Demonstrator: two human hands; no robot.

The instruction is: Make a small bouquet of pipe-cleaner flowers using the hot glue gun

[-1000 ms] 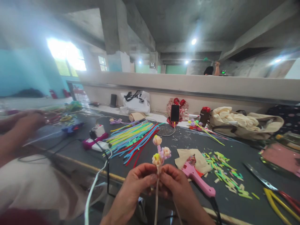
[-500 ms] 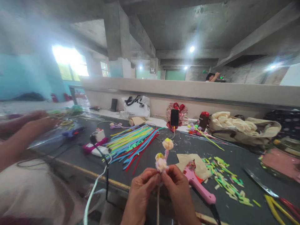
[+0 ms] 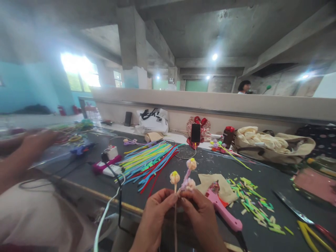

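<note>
One flower [image 3: 174, 177] has moved off the purple sprig [image 3: 186, 179]; our left hand [image 3: 158, 213] pinches its stem, right hand [image 3: 197, 211] the sprig, by the desk's [image 3: 161, 182] near edge. We can't read the white bag's [image 3: 154, 126] letters.

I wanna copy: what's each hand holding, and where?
Left hand: a cream craft flower, by its upper stem. Right hand: a purple-stemmed craft flower, low down.

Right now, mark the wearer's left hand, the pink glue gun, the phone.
Wearer's left hand [image 3: 155, 211]: head view, near the thumb's base.
Pink glue gun [image 3: 223, 209]: head view, mid-handle.
Phone [image 3: 195, 132]: head view, dark screen.
</note>
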